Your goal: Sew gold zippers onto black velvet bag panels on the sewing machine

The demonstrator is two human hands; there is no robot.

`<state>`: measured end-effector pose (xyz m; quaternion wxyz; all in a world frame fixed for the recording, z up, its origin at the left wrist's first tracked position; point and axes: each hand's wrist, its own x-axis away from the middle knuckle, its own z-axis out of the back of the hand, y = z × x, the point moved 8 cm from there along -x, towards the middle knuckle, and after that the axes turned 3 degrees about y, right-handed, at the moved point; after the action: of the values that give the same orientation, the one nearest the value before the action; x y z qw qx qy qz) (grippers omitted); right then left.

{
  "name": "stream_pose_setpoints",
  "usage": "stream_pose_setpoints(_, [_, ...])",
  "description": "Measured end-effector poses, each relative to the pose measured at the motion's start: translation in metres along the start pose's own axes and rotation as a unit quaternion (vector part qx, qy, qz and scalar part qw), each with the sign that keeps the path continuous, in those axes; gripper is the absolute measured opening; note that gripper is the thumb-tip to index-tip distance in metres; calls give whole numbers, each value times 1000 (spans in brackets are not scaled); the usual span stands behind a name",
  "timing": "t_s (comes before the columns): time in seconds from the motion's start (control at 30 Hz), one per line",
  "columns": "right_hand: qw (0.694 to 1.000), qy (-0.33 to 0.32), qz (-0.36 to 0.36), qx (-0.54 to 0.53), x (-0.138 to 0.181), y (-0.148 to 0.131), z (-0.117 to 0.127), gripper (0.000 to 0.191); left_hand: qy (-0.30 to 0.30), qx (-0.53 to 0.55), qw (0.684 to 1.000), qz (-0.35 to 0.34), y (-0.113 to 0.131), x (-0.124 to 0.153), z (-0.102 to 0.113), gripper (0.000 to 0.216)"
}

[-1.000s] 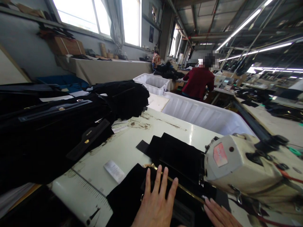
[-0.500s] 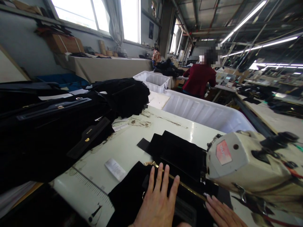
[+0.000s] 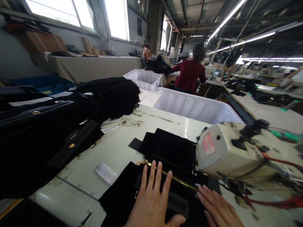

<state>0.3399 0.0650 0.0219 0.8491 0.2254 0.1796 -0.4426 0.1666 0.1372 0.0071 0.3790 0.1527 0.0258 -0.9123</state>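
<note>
Black fabric (image 3: 118, 195) with a gold zipper (image 3: 181, 182) along it lies under the head of a sewing machine (image 3: 227, 148). My left hand (image 3: 151, 192) rests flat on this fabric with its fingers spread, the fingertips at the zipper near its pull end. To the right, my right hand (image 3: 215, 203) lies stretched out, its fingertips touching the fabric by the zipper's other end, close to the machine. Layered black pieces (image 3: 174, 148) lie just beyond the zipper. The needle area is mostly hidden behind the machine head.
A heap of black fabric pieces (image 3: 111, 97) covers the left side. A white label (image 3: 105, 173) and a printed ruler scale (image 3: 78, 189) are on the worn table (image 3: 123, 151). White plastic bins (image 3: 194, 105) stand behind, with a person in a dark red top (image 3: 189, 74) farther back.
The camera view has shifted, so the scene sits further left. Both hands stay on the fabric in nearly the same places; my left thumb now shows more fully, stretched sideways.
</note>
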Motion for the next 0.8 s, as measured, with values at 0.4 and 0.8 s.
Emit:
stream_pose_setpoints(0.4, [984,-68,-162,-36,-7,-4,12,38,86,-30,996,-9,4,1,2,83])
stream_pose_setpoints(0.8, [976,-84,-192,-57,-4,-2,6,49,85,-46,995,-24,7,-1,5,83])
